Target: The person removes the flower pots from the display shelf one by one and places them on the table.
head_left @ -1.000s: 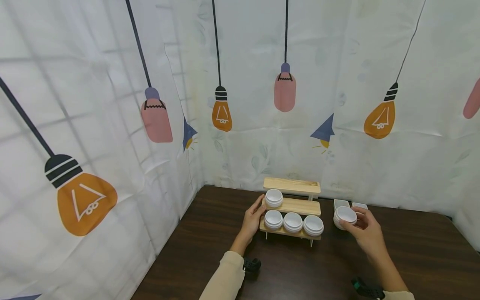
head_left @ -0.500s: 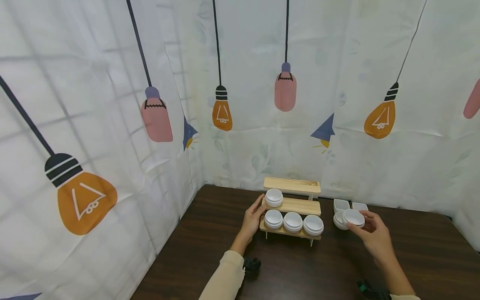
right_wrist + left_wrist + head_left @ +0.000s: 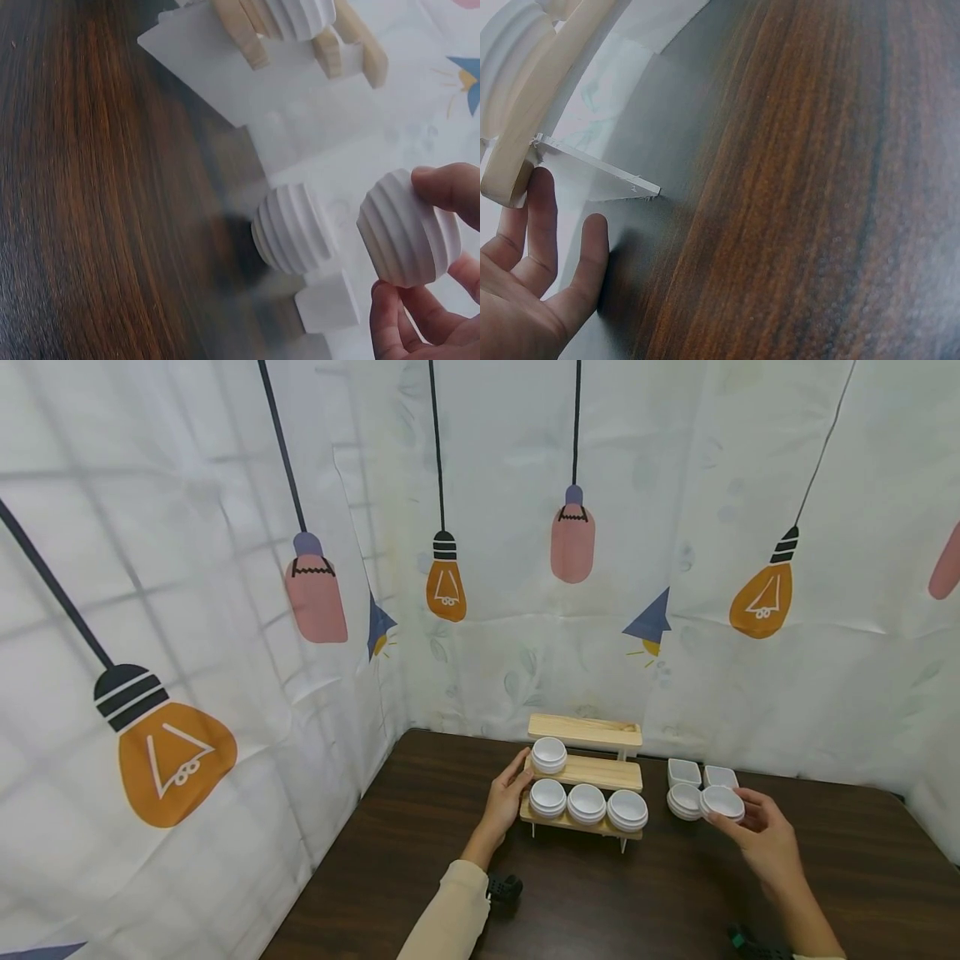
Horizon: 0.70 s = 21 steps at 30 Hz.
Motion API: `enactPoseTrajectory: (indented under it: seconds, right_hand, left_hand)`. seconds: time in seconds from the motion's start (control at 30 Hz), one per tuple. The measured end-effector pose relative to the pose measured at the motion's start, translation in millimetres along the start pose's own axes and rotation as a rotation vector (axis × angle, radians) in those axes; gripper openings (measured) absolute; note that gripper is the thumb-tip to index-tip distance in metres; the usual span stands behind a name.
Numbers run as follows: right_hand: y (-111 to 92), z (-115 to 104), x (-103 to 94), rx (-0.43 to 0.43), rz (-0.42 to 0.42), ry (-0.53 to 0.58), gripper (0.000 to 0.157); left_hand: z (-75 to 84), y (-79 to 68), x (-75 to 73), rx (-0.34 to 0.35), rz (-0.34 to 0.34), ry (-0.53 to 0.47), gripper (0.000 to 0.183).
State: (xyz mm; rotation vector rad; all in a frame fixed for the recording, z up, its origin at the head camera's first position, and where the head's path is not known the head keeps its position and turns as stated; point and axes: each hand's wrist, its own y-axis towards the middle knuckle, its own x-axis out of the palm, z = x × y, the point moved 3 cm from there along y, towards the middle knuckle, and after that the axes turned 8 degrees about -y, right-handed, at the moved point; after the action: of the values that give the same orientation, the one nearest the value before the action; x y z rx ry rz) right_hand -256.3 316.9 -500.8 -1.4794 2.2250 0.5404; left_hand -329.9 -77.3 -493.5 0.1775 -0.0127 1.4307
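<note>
Three-tier wooden stand [image 3: 600,772] on a dark, wood-grained table [image 3: 600,902], with a person's two hands at work; sides are given as the person faces the stand. The left hand [image 3: 504,800] is at the stand's left end, thumb and fingers curled part-way about the end of the middle shelf, one finger apart from the wood. The right hand [image 3: 768,839], well to the right of the stand, pinches a white ribbed cup [image 3: 722,804]: thumb on one side, fingertips on the other, spread by just the width of the cup, whose mouth is uppermost. From where I stand, I cannot tell whether the base of this cup meets the table. A second round cup [image 3: 685,802] rests upright on the table, between the stand and the pinched cup and just beside the latter. Behind this pair, likewise to the right of the stand, two square white dishes [image 3: 683,772] sit side by side. On the stand itself, the lowest shelf bears a row of three cups [image 3: 586,805], all upright; the middle shelf bears a single cup [image 3: 549,756] at its left end, near the left hand. Behind the stand is a white sheet [image 3: 487,693] printed with orange bulbs, pink lamps and blue shades. Nearer the person than the stand lies a pale sleeve [image 3: 450,910], with a black device [image 3: 504,887] at the left wrist.
</note>
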Motion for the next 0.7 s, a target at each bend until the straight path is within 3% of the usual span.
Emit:
enactPoseTrajectory:
  seconds: [0.7]
  right_hand:
    - [10,17,-5.7,0.086,-0.003,-0.036,0.077]
  left_hand:
    - [-3.4,1.1,-0.1,-0.001,0.000,-0.002,0.051]
